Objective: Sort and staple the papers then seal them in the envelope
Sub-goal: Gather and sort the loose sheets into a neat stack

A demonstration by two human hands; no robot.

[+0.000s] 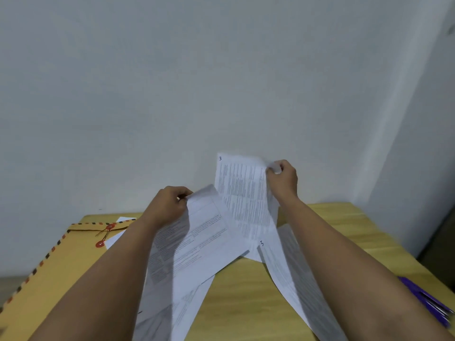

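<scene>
My left hand pinches the top edge of a printed white sheet and holds it tilted above the table. My right hand pinches the upper right corner of another printed sheet, marked 3 at its top left, lifted upright in front of the wall. A sheet marked 5 lies under my right forearm. More sheets lie under the lifted one. A yellow envelope with red string buttons and a striped border rests at the left.
The wooden table stands against a white wall. A purple stapler-like object lies at the right edge, partly behind my right arm. A white slip sticks out beside the envelope flap.
</scene>
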